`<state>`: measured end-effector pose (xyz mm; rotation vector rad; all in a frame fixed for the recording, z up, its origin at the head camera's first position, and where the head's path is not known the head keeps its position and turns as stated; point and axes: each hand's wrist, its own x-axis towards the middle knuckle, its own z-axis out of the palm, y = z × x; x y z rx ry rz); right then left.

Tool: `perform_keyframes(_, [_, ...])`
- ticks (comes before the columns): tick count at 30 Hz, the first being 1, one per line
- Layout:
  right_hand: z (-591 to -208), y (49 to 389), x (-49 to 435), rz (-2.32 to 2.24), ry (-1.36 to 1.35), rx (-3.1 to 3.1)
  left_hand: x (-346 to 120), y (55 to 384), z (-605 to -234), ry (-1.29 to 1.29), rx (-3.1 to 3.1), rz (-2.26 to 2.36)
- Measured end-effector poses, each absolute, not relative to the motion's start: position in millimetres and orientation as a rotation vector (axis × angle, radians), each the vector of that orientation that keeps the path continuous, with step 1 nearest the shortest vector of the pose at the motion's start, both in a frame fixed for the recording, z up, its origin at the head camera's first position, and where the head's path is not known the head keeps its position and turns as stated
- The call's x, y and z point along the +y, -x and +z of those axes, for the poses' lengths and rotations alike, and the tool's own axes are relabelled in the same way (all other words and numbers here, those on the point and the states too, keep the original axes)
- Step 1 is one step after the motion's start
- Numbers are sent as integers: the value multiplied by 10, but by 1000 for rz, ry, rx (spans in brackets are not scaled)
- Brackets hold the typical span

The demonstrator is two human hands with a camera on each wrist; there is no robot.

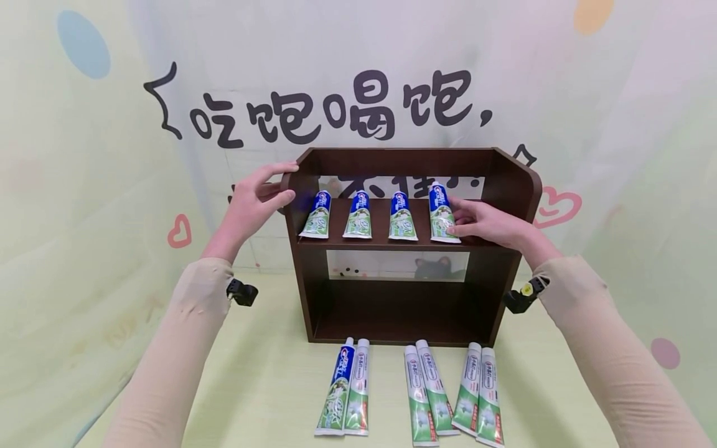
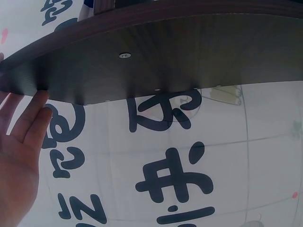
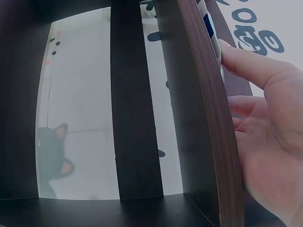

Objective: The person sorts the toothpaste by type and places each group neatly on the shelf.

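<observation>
A dark brown two-tier wooden rack [image 1: 386,247] stands in the head view with several blue, white and green toothpaste tubes leaning in a row on its upper shelf. My right hand [image 1: 492,224] holds the rightmost toothpaste tube [image 1: 440,214] by its right edge, thumb in front near the bottom and fingers beside it. In the right wrist view, the shelf board hides most of that tube. My left hand [image 1: 254,202] touches the upper part of the rack's left side panel [image 2: 156,61]; its fingers [image 2: 31,118] lie fairly straight against the outer face in the left wrist view.
In front of the rack, one blue-green tube [image 1: 338,392] lies beside a white-green tube [image 1: 358,389] on the pale table [image 1: 252,386]. More white-green tubes [image 1: 419,398] lie to the right. Behind stands a curtain [image 1: 269,56] with black lettering.
</observation>
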<state>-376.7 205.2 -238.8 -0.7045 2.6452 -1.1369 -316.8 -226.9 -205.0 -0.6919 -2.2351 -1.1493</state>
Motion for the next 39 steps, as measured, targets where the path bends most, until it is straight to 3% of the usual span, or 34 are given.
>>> perform_keyframes(39, [-2406, 3725, 2079, -1110, 717, 2660, -2245, 3139, -2011, 707, -2242, -1100])
